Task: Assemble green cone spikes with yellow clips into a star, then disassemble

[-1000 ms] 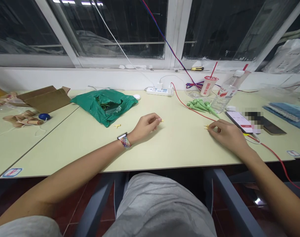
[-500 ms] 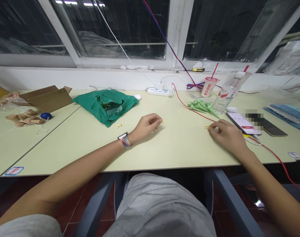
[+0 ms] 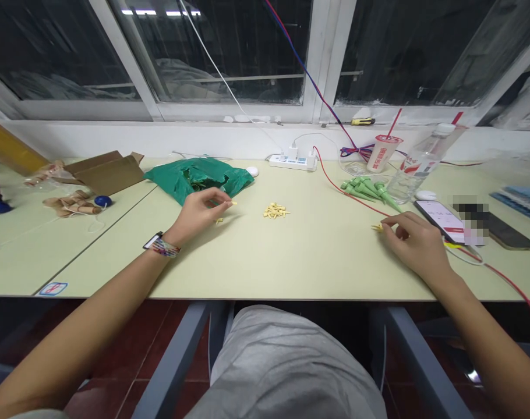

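Observation:
My left hand [image 3: 200, 211] hovers over the cream table [image 3: 291, 256] beside the green plastic bag [image 3: 199, 177], fingers pinched on a small yellow plastic piece [image 3: 232, 203]; another yellow piece [image 3: 219, 220] lies just under it. A small heap of yellow pieces [image 3: 275, 210] lies in the middle of the table, right of that hand. My right hand [image 3: 416, 241] rests on the table, fingertips pinched on a yellow piece [image 3: 377, 227]. A bundle of green cone-shaped spikes [image 3: 367, 190] lies beyond it.
A phone [image 3: 442, 220] with a lit screen and a darker one [image 3: 505, 230] lie at right, crossed by a red cable [image 3: 501, 276]. A drink cup [image 3: 382, 152], water bottle [image 3: 416, 166], power strip [image 3: 293, 161] and cardboard box [image 3: 105, 173] stand along the back.
My left hand moved left from the table's middle to beside the green bag, uncovering the heap of yellow pieces. The right hand stays put. The camera has turned slightly left.

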A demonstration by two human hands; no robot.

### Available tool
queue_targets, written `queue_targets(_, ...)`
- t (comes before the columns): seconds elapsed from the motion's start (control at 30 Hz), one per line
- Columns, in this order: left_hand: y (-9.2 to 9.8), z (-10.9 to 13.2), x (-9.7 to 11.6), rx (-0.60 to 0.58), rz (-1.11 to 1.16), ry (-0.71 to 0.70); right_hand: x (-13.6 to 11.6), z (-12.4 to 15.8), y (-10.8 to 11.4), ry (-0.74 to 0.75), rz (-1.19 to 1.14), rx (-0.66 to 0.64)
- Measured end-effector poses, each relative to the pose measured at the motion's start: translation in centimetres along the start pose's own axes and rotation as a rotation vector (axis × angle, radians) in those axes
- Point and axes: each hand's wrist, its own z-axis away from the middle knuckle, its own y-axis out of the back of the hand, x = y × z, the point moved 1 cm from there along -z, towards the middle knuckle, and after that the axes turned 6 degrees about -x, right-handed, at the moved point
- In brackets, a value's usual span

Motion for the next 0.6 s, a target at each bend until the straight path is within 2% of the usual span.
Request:
queue_targets(0.13, 1.4, 1.4, -1.0, -0.078, -0.087, 0.085, 0.0, 0.0, 0.0, 0.015, -0.004, 0.010)
queue_targets(0.27, 2.2, 1.6, -1.2, -0.164, -0.096, 0.136, 0.4, 0.2, 0.0, 0.008, -0.007, 0.004)
queue_targets(0.6, 3.9, 2.2, -3.4, -0.260, -0.185, 0.116, 0.6, 0.3, -0.2, 0.027, -0.011, -0.008)
